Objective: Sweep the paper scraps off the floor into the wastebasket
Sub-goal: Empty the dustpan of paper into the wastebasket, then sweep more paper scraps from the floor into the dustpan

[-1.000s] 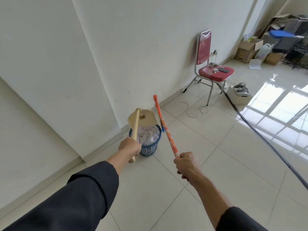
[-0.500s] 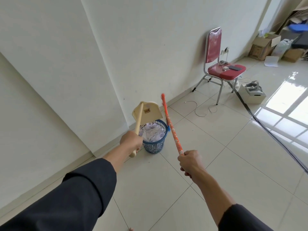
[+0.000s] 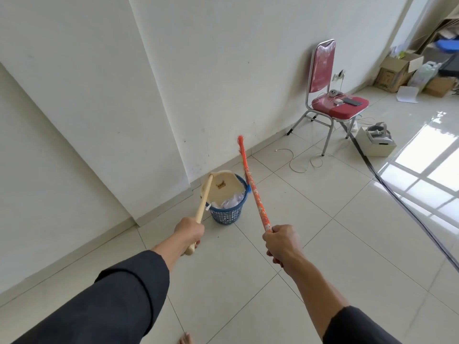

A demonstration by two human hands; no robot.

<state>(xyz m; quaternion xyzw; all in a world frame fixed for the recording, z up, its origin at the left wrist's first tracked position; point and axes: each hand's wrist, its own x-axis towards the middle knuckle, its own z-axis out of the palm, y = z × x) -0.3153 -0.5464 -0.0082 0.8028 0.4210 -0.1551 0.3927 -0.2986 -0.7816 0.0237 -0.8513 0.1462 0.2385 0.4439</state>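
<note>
Dustpan (image 3: 221, 186) is held tipped over the blue wastebasket (image 3: 227, 212) by its cream handle (image 3: 203, 202); handle is gripped by the left hand (image 3: 189, 234), fingers curled fully round it; pan mouth is laid over the basket's far rim. Paper scraps (image 3: 232, 201) are seen inside the basket, white and crumpled. Broom handle (image 3: 253, 184), orange, is gripped near its lower end by the right hand (image 3: 282, 242), fingers wrapped round it; shaft is angled up and away, passing just right of the basket. Basket is set on the tiled floor (image 3: 310, 219) near the wall corner (image 3: 159, 108); red chair (image 3: 330, 95) is stood well apart to the right.
</note>
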